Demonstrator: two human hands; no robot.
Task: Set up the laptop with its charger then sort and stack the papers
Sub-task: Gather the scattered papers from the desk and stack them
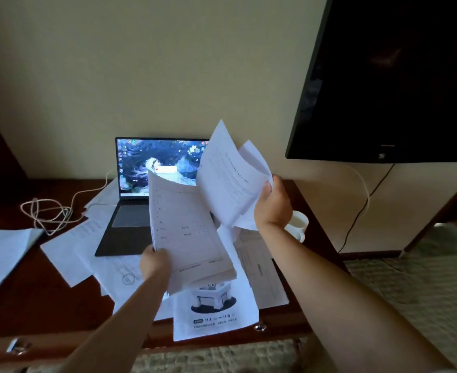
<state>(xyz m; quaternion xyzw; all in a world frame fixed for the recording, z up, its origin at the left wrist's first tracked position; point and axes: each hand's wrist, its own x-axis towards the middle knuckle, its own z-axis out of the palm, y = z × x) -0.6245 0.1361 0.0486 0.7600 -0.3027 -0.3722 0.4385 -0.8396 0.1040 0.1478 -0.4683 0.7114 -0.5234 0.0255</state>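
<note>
An open laptop with a lit screen stands on the dark wooden desk, and a white charger cable coils to its left. My left hand grips a thick stack of papers by its lower left corner, held up over the desk. My right hand holds a few sheets raised to the right of that stack. Loose papers lie scattered on the desk around the laptop, and a printed flyer hangs over the front edge.
A white mug stands on the desk by my right wrist. A dark wall-mounted television hangs at the upper right with cables below it. More white paper lies at the far left. Patterned carpet runs right of the desk.
</note>
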